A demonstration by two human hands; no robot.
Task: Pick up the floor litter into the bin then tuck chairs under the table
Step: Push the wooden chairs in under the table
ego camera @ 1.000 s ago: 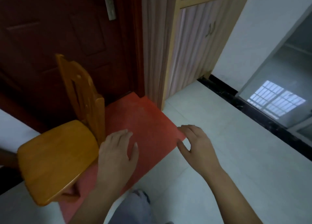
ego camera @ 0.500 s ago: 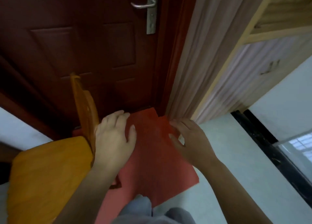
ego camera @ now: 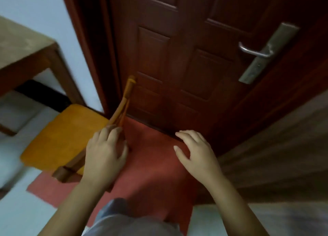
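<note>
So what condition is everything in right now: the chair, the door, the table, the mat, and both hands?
Orange wooden chair: upright on the floor, not under the table.
Dark red panelled door: shut, with its metal handle level.
Brown wooden table: standing at the wall, nothing under it in view.
Red floor mat: lying flat before the door.
Left hand: at the chair's backrest; grip unclear.
Right hand: open, empty, over the mat.

Bare forearms (grey-blue trousers)

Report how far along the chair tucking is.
Done: nothing shows as finished; no bin or litter is in view. In hand: the left hand reaches the chair at its backrest; the right hand hovers open. Left: the chair stands clear of the table, untucked.
</note>
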